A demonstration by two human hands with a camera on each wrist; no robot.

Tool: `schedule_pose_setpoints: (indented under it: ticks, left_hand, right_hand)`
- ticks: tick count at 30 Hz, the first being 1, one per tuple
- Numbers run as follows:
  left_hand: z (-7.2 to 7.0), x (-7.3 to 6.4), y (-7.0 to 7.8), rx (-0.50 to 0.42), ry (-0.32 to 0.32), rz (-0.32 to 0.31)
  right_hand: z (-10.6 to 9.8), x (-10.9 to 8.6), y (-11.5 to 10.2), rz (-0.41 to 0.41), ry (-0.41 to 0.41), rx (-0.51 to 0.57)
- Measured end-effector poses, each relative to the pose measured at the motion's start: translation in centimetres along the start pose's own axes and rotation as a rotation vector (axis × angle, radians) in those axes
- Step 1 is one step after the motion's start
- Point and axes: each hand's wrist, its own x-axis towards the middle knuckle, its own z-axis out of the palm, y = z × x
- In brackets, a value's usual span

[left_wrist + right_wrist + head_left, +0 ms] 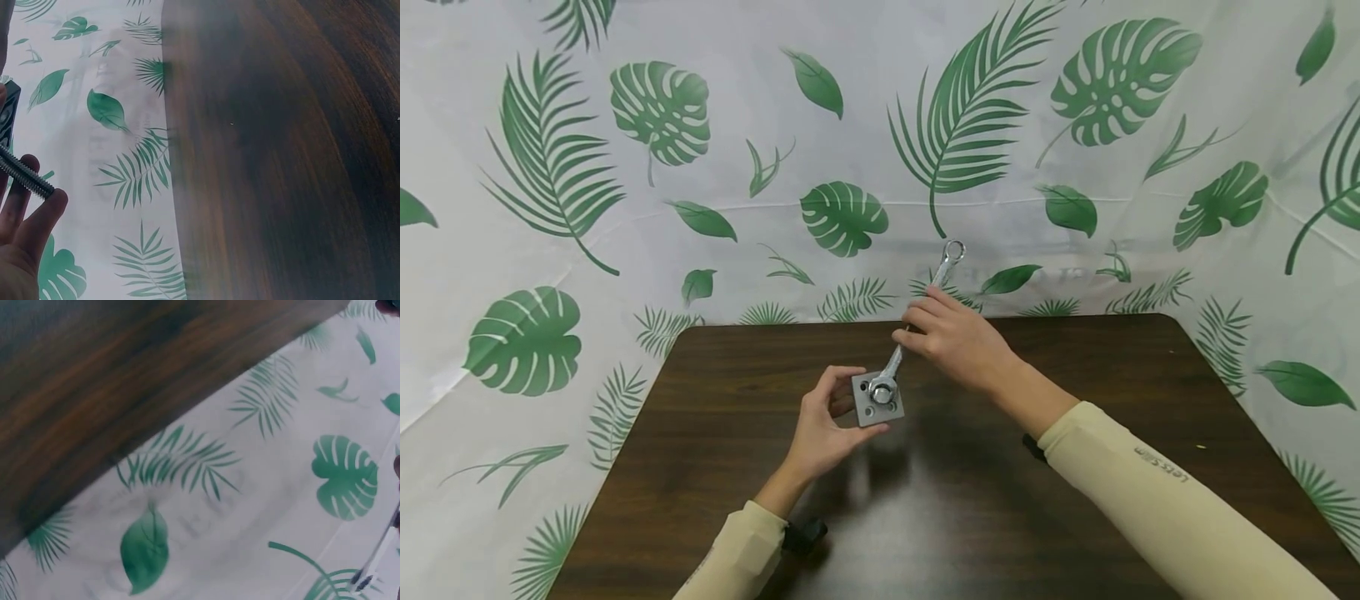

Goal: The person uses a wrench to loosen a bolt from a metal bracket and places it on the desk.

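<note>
Dark brown table [1075, 433], white backdrop [880, 125] with green leaves.

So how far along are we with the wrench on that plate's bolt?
Done: the wrench is seated on the nut atop the square plate. In hand: left hand holds the plate, right hand grips the wrench. Left: the turning; much bolt thread shows beneath.

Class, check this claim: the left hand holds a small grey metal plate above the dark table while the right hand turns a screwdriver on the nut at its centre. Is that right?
Not quite. The head view shows the right hand gripping a wrench, not a screwdriver, its lower end on the nut. The left hand does hold the plate above the table.
</note>
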Motion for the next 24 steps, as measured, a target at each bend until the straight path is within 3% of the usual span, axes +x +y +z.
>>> schedule_pose_setpoints:
  ticks: [4, 7, 10, 13, 18, 24]
  left_hand:
    - [0.0, 0.0, 0.1, 0.004, -0.013, -0.007]
    - [0.0, -0.1, 0.2, 0.011, -0.013, -0.010]
    - [-0.1, -0.1, 0.2, 0.019, -0.008, -0.011]
    - [-0.1, -0.2, 0.3, 0.030, 0.011, -0.016]
    - [-0.3, -0.2, 0.4, 0.057, 0.081, -0.027]
    - [-0.3, 0.0, 0.3, 0.063, 0.153, -0.010]
  right_hand:
    - [-0.6, 0.5, 0.2, -0.070, 0.017, -0.097]
    - [-1.2, 0.6, 0.4, -0.071, 0.043, -0.150]
    - [-1.9, 0.4, 0.5, 0.001, 0.049, -0.161]
    - [-2.4, -0.4, 0.3, 0.126, 0.001, -0.110]
    - [-3.0, -2.9, -1.6, 0.406, -0.136, 0.137]
    - [-3.0, -5.4, -5.7, 0.797, -0.245, 0.624]
